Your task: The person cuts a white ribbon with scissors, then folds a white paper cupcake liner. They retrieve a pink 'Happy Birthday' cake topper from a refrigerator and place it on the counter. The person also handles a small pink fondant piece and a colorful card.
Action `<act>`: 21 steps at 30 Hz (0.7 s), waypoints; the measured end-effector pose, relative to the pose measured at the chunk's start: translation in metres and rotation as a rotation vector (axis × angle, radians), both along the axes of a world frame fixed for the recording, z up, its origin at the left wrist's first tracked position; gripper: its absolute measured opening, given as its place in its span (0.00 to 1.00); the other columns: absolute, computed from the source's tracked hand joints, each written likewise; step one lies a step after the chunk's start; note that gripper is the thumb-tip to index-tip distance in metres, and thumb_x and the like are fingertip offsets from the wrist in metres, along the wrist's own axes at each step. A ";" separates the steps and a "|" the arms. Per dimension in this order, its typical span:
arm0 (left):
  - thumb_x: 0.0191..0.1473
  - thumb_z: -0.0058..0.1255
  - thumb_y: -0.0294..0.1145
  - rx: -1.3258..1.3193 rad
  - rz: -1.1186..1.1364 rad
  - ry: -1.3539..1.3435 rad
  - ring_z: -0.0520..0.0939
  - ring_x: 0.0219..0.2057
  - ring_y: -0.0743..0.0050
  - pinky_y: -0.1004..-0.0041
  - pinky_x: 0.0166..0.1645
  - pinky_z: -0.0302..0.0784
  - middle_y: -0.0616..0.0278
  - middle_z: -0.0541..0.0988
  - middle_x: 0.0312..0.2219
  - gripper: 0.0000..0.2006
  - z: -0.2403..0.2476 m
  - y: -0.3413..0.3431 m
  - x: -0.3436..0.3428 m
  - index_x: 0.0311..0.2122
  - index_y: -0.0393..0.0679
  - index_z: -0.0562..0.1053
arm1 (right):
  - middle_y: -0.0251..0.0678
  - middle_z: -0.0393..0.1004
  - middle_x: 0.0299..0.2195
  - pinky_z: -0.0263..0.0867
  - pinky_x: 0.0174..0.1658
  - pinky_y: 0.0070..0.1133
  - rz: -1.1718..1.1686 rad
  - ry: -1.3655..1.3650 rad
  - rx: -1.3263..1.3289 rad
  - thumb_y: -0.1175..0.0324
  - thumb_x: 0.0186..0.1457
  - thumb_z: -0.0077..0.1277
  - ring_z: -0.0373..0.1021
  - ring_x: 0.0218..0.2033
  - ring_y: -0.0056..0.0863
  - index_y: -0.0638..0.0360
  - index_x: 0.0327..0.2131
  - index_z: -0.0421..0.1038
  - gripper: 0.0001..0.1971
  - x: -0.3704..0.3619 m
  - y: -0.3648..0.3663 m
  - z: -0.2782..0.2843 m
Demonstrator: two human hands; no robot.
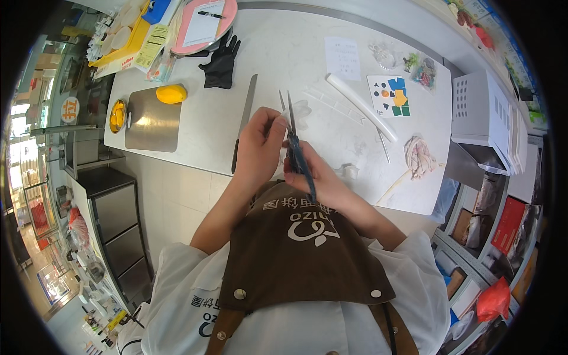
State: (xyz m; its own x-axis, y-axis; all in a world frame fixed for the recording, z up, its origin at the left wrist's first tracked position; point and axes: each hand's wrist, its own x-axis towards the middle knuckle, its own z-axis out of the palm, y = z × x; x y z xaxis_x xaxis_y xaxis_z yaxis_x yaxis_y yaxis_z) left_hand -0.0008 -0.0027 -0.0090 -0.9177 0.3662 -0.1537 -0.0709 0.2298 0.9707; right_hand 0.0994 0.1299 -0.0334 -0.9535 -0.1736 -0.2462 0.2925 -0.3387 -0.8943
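Note:
My right hand (313,171) grips a pair of scissors (294,139) by the dark handles. The blades point away from me and stand slightly apart. Close beside them, the fingers of my left hand (263,141) are pinched together; a small pale bit shows at the fingertips, too small to name. Just beyond the blades, a translucent petal-shaped piece (302,109) lies on the white table (284,41). Left of my left hand is a long blade with a dark handle (248,103).
A white rolling pin (361,106), a clear strip (334,106) and a crumpled cloth (419,157) lie on the right. Farther right stands a white boxy appliance (473,112). Leftward are a black glove (222,66), a metal board (152,127) and a yellow lump (171,93).

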 end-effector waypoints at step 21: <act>0.63 0.46 0.30 0.018 0.017 0.020 0.66 0.24 0.87 0.79 0.29 0.65 0.70 0.70 0.21 0.07 0.002 0.002 0.001 0.34 0.38 0.68 | 0.25 0.60 0.29 0.55 0.36 0.16 -0.065 -0.030 0.147 0.59 0.65 0.47 0.55 0.30 0.15 0.61 0.55 0.57 0.22 -0.002 -0.007 0.009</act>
